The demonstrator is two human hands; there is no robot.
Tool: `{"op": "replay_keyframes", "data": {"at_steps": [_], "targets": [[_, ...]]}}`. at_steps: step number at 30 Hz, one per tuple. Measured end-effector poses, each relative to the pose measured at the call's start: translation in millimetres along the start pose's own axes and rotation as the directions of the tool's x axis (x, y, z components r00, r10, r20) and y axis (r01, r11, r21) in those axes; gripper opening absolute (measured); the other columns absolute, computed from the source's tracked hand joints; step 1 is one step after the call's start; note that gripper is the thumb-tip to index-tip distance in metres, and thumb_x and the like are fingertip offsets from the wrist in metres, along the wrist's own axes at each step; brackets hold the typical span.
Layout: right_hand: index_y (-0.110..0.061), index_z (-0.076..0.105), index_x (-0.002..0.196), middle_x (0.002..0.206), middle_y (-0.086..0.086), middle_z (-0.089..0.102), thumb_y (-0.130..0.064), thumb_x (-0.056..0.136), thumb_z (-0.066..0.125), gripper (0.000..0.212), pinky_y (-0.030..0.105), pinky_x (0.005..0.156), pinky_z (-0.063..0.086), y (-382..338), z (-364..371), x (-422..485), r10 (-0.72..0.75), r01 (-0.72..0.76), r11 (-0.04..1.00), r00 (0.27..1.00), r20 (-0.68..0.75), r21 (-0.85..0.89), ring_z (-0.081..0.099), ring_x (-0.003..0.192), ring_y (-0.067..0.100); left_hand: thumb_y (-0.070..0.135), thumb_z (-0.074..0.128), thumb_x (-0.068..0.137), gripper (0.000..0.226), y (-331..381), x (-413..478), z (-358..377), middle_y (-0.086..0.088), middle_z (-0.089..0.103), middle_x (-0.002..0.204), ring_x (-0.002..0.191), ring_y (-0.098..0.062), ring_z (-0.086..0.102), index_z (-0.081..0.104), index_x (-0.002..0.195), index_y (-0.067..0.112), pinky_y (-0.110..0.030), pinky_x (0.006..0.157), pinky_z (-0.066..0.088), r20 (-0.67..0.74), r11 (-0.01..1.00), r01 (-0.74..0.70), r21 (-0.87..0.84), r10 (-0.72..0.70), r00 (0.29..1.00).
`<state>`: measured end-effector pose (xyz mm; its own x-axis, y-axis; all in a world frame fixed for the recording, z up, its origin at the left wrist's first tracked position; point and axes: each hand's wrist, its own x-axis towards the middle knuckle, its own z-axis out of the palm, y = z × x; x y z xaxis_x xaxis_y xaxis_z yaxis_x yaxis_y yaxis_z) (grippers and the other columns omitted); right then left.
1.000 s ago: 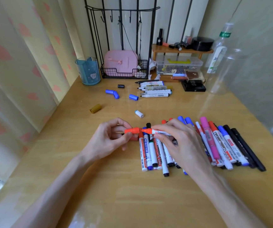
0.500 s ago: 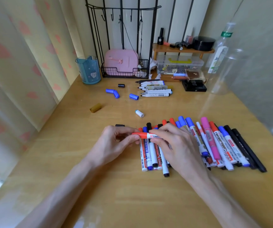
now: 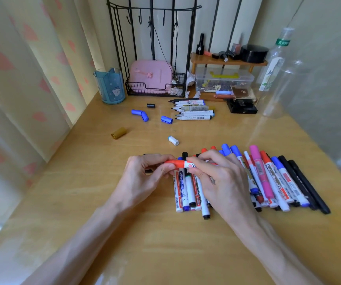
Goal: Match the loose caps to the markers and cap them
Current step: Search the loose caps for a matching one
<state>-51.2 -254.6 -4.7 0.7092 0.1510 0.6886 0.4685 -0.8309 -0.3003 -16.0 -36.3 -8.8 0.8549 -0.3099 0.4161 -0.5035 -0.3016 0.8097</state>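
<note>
My left hand [image 3: 147, 177] pinches the red cap [image 3: 175, 163] between thumb and fingers; the cap sits on the end of a white red marker [image 3: 191, 165]. My right hand [image 3: 223, 179] grips that marker's barrel, held level above a row of capped markers [image 3: 268, 177] on the wooden desk [image 3: 165, 243]. Loose caps lie farther back: three blue caps [image 3: 142, 115], a black cap [image 3: 150, 105], a gold cap [image 3: 118, 133] and a white cap [image 3: 173, 140]. Several uncapped markers [image 3: 193, 111] lie in a small pile at the back.
A blue cup [image 3: 109, 87] and a black wire rack with a pink case [image 3: 151, 77] stand at the back. A small wooden shelf [image 3: 227, 60], a clear box [image 3: 224, 79], a black box [image 3: 241, 106] and a clear plastic bottle [image 3: 276, 75] sit back right.
The red cap, apart from the marker tip a second ago, now sits pushed onto it. Both hands have drawn together.
</note>
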Motion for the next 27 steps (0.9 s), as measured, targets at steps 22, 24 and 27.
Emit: {"op": "replay_keyframes", "data": {"at_steps": [22,24,27], "targets": [[-0.026,0.079,0.111,0.094,-0.010,0.065,-0.030,0.093,0.077,0.019,0.038,0.071,0.050,-10.4,-4.8,16.8,0.092,-0.093,0.994,0.995,0.026,0.059,0.062,0.082,0.018,0.022,0.070,0.096,0.019,6.9,7.1,-0.9,0.010,0.078,0.092,0.077,-0.004,0.073,0.074,0.114,0.021,-0.017,0.074,0.055,-0.084,0.992,0.064,-0.107,-0.073,0.994],[-0.025,0.079,0.110,0.095,-0.008,0.064,-0.030,0.091,0.079,0.020,0.039,0.072,0.050,-6.5,-8.9,17.2,0.080,-0.081,0.996,0.996,0.035,0.030,0.060,0.084,0.019,0.019,0.070,0.097,0.022,8.5,5.4,2.6,0.007,0.079,0.099,0.085,-0.010,0.076,0.072,0.119,0.020,-0.019,0.077,0.058,-0.075,0.989,0.076,-0.129,-0.086,0.994],[-0.024,0.079,0.111,0.093,-0.007,0.063,-0.030,0.091,0.078,0.022,0.040,0.073,0.049,3.2,-19.1,17.8,0.120,-0.119,0.993,0.992,0.029,-0.011,0.058,0.083,0.019,0.016,0.069,0.099,0.029,8.5,5.2,4.1,0.004,0.077,0.108,0.092,-0.017,0.077,0.068,0.128,0.019,-0.018,0.077,0.057,-0.080,0.990,0.078,-0.119,-0.088,0.993]]}}
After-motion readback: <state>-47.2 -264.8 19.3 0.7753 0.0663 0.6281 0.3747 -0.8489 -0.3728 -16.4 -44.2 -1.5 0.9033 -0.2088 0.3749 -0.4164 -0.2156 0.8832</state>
